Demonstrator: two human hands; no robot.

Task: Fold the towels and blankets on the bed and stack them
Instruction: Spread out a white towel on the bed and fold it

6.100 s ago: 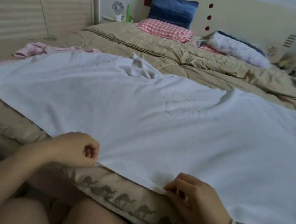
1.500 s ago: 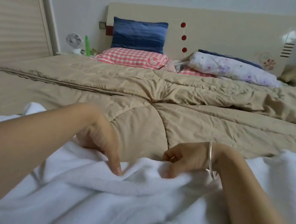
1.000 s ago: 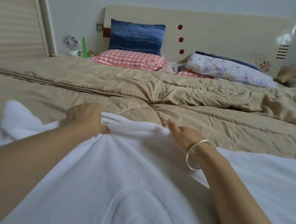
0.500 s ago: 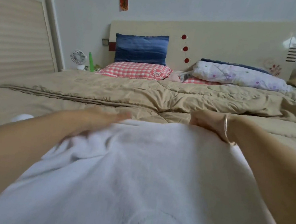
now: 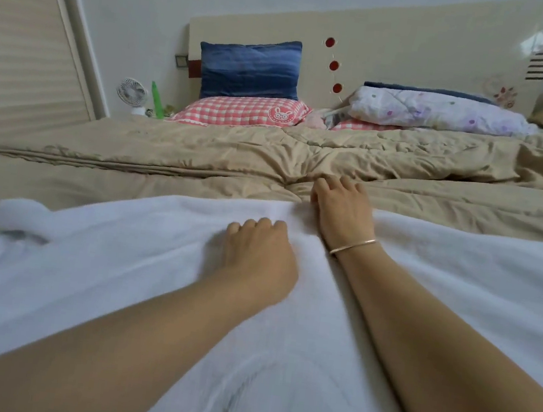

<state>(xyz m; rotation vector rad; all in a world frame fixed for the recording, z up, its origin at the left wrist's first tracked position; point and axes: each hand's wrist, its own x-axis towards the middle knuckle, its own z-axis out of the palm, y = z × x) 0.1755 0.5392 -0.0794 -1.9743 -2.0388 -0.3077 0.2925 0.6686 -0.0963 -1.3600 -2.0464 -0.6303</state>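
The white towel (image 5: pixel 118 255) lies spread from 9 through 6 to 3 o'clock, its far edge on the tan quilt (image 5: pixel 200 158). The left hand (image 5: pixel 258 256) rests on it, fingers curled, pinching or not I cannot tell; the right hand (image 5: pixel 342 208), at 1 o'clock from it, lies loose on the far edge, holding nothing. Soft, limp, light but wide, it should sag and crease, so pinch its corners, hands well apart.

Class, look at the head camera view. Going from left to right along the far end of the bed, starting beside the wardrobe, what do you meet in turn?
small white fan → green bottle → red checked pillow → floral quilt roll
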